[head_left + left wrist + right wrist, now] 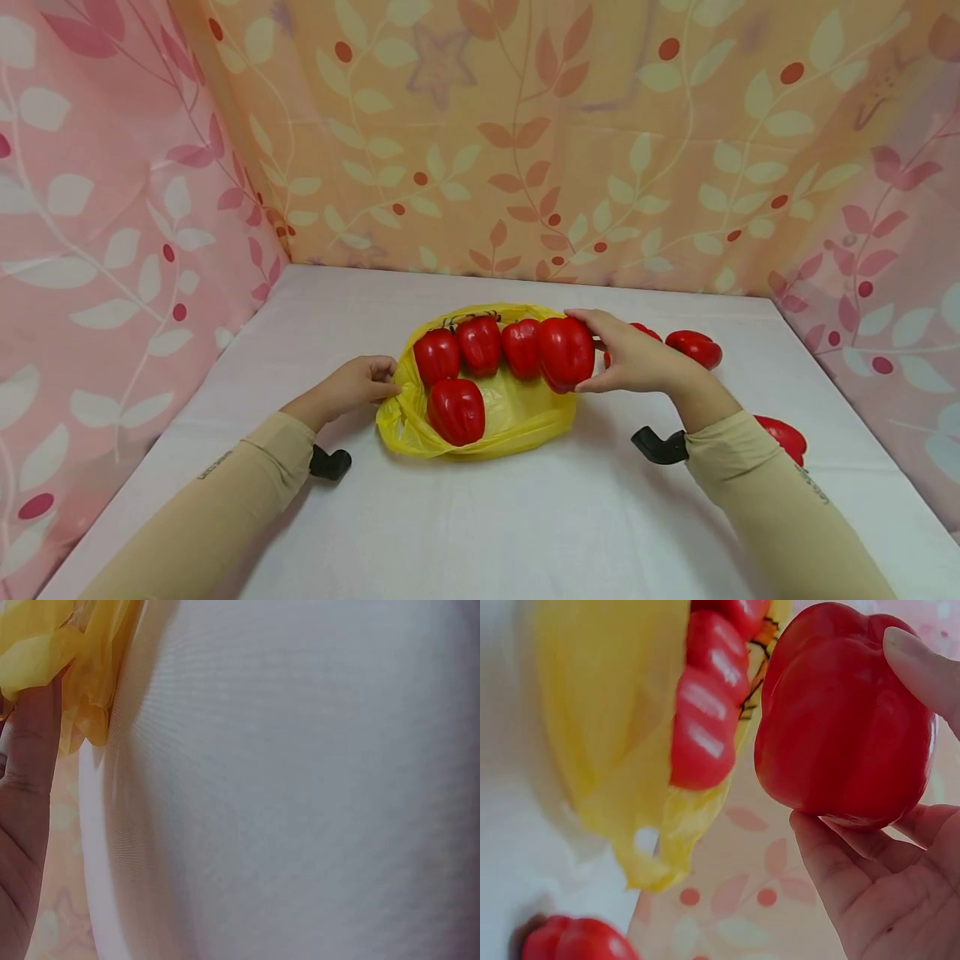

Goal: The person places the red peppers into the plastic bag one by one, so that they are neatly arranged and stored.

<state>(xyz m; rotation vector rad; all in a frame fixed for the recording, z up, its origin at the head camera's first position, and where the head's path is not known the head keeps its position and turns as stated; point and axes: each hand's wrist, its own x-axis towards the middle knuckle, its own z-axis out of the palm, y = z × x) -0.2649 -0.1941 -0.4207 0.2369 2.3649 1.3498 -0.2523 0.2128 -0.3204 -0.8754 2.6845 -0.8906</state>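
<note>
A yellow plastic bag [517, 408] lies spread open on the table, with several red bell peppers [457, 411] inside it. My left hand [352, 385] pinches the bag's left edge; in the left wrist view a finger [34, 742] lies against the crumpled yellow plastic. My right hand [637, 354] grips another red bell pepper [566, 352] above the bag's right side. In the right wrist view, thumb and fingers span this pepper [847, 720] from opposite sides, and it is raised clear of the bag.
On the white tablecloth [480, 533], to the right of the bag, lie more red peppers [694, 347], some partly behind my right hand. One pepper [783, 437] is partly covered by my right sleeve. Patterned cloth [525, 150] hangs along the back and both sides.
</note>
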